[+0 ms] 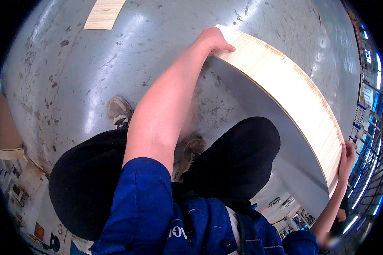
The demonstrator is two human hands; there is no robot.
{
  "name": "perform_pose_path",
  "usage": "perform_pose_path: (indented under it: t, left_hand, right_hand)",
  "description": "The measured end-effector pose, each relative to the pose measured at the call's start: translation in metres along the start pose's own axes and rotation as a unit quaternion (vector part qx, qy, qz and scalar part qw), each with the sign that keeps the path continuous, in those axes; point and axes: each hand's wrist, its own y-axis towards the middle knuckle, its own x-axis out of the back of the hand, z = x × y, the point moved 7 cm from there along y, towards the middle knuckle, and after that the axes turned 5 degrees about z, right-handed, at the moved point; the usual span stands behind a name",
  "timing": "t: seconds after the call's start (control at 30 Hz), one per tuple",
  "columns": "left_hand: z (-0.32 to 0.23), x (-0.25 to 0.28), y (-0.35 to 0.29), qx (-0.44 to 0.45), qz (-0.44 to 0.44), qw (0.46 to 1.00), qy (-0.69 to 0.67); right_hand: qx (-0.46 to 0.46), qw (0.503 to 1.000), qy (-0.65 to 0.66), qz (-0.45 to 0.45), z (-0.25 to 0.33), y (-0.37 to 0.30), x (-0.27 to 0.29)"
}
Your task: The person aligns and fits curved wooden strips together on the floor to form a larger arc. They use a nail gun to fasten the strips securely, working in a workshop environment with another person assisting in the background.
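Observation:
A long, pale wooden board (285,85) slants from the upper middle to the right side, raised above the grey floor; the lens bends its edges. My left hand (215,40) is closed on the far left end, thumb over the top face and the other fingers mostly hidden behind. At the near right end, my right hand (347,160) grips the outer long edge, its fingertips showing along it. A brownish rough streak runs down that outer edge.
Another pale board (105,15) lies on the scuffed grey floor (81,68) at the upper left. My bent knees, in black trousers, and my shoes (119,111) are below. A brown panel (7,127) stands at the left rim. Shelving and lights fill the right rim.

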Motion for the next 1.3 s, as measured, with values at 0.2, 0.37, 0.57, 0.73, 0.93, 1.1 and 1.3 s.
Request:
perform_pose_path:
  t: [0.2, 0.37, 0.57, 0.73, 0.93, 1.1, 1.3]
  left_hand:
    - [0.009, -0.008, 0.006, -0.050, -0.010, 0.998, -0.041]
    - [0.005, 0.001, -0.011, -0.060, 0.011, 0.996, -0.068]
    - [0.002, 0.002, -0.017, -0.037, 0.003, 0.995, -0.089]
    - [0.007, 0.000, -0.016, -0.032, 0.011, 0.995, -0.096]
    - [0.040, 0.012, -0.013, -0.008, -0.073, 0.994, -0.076]
    - [0.021, 0.084, -0.057, -0.008, -0.270, 0.949, -0.161]
    - [-0.134, 0.052, -0.088, -0.239, -0.198, 0.939, -0.149]
  right_hand:
    - [-0.020, 1.000, 0.011, 0.010, 0.010, -0.004, -0.005]
    - [-0.031, 0.999, 0.032, 0.010, 0.026, -0.003, -0.006]
    - [-0.034, 0.999, -0.006, -0.009, 0.030, -0.003, -0.001]
    - [-0.044, 0.999, 0.007, 0.006, 0.031, 0.001, -0.001]
    - [-0.007, 0.999, 0.015, 0.035, 0.021, -0.001, -0.011]
    - [-0.018, 0.998, 0.032, 0.048, -0.009, -0.005, -0.003]
    - [-0.073, 0.997, 0.024, 0.011, -0.011, -0.019, 0.015]
